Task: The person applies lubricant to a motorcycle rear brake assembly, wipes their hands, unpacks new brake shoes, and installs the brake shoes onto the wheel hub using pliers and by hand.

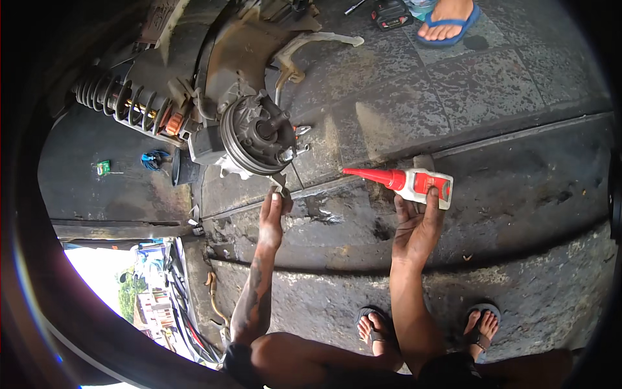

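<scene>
My right hand (420,233) is closed around a white glue bottle (408,188) with a red label and a long red tapered nozzle, which points left toward the wheel hub. A dark stub (424,163) shows behind the bottle; I cannot tell whether it is a fingertip or a separate piece. To the left, my left hand (271,220) is closed, thumb up, just under the greasy round wheel hub (259,133). A metal tab (279,179) at the hub's lower edge reaches the fingertips. What those fingers hold is mostly hidden.
A coil-spring shock absorber (136,110) joins the hub assembly from the left. Beyond it are a metal stand (311,42), a black power-tool battery (390,14) and another person's foot in a blue flip-flop (453,23). A raised ledge crosses the stained floor (518,181).
</scene>
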The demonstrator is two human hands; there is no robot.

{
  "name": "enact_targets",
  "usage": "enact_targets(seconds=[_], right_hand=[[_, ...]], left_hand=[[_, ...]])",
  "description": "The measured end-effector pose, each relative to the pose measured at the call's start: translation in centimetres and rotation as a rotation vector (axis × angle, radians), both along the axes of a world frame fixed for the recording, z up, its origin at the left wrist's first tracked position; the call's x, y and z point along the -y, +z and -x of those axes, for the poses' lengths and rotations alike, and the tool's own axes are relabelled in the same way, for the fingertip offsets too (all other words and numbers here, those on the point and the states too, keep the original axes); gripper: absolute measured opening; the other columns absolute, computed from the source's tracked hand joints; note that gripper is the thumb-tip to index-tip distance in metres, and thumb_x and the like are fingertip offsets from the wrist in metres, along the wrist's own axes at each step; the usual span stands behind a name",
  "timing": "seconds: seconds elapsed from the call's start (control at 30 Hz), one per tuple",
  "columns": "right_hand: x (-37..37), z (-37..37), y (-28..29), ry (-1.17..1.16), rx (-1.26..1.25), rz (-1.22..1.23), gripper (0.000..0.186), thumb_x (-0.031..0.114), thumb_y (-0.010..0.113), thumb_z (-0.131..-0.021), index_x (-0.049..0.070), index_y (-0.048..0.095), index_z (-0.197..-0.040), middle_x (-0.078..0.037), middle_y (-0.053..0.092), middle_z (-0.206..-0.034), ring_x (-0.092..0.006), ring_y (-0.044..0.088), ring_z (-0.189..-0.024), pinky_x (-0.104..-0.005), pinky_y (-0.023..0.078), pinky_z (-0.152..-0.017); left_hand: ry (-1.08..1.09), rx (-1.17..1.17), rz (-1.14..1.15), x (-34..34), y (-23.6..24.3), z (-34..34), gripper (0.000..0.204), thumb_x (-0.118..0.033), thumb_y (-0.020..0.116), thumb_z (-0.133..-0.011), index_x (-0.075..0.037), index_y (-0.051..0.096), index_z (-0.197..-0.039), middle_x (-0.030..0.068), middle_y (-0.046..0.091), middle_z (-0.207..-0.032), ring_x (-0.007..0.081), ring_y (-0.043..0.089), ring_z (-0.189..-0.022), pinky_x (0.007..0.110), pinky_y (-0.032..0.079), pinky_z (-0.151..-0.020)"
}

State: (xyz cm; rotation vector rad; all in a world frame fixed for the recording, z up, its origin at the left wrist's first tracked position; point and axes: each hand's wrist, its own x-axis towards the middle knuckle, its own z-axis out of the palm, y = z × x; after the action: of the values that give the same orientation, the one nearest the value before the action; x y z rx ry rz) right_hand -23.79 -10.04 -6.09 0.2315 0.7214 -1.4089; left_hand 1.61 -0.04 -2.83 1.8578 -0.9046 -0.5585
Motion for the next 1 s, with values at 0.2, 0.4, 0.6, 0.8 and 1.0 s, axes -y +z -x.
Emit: enact_targets(seconds=[0.2,0.4,0.6,0.8,1.0], right_hand=[[-0.1,1.7,-0.7,-0.039,-0.082,0.019,0.041,0.027,0.06,-0.089,0.005,0.047,-0.121,-0.01,0.059,-0.108,-0.0201,0.064,-0.088,-0.0276,0.059,-0.065],[0.7,1.2,-1.6,-0.032,-0.079,-0.017,0.039,0.027,0.059,-0.09,0.005,0.048,-0.12,-0.01,0.059,-0.108,-0.0195,0.065,-0.086,-0.0248,0.058,-0.064],[-0.2,0.7,-0.7,-0.021,-0.036,-0.004,0.039,0.029,0.056,-0.091,0.005,0.049,-0.121,-0.011,0.061,-0.105,-0.0189,0.065,-0.085,-0.0229,0.058,-0.064],[-0.2,0.7,-2.7,-0.015,0.02,-0.066,0.046,0.031,0.059,-0.089,0.005,0.042,-0.125,-0.012,0.058,-0.107,-0.0196,0.065,-0.084,-0.0262,0.059,-0.061],[-0.3,0.4,-2.7,-0.037,-0.011,-0.05,0.041,0.031,0.056,-0.092,0.002,0.049,-0.121,-0.011,0.061,-0.107,-0.0179,0.065,-0.086,-0.0238,0.057,-0.068]], left_hand=[[-0.197,-0.403,0.137,-0.8,3.9,1.3,0.032,-0.035,0.038,-0.096,-0.008,0.046,-0.08,-0.002,0.034,-0.063,0.011,0.031,-0.059,0.028,0.027,-0.06],[-0.095,-0.092,0.029,1.5,3.4,3.1,0.03,-0.031,0.037,-0.096,-0.003,0.049,-0.095,0.0,0.036,-0.069,0.0132,0.035,-0.069,0.03,0.031,-0.071],[-0.175,-0.18,0.053,-0.4,5.0,1.0,0.035,-0.034,0.038,-0.095,-0.001,0.051,-0.096,-0.0003,0.037,-0.07,0.0127,0.035,-0.068,0.029,0.031,-0.07],[0.011,-0.118,-0.018,0.3,3.1,2.3,0.035,-0.027,0.038,-0.096,0.003,0.05,-0.108,0.0012,0.045,-0.077,0.0123,0.04,-0.07,0.028,0.034,-0.073],[0.011,-0.071,-0.053,-0.5,3.3,1.6,0.045,-0.032,0.038,-0.098,0.003,0.041,-0.126,0.0078,0.053,-0.1,0.0159,0.047,-0.092,0.031,0.035,-0.094]])
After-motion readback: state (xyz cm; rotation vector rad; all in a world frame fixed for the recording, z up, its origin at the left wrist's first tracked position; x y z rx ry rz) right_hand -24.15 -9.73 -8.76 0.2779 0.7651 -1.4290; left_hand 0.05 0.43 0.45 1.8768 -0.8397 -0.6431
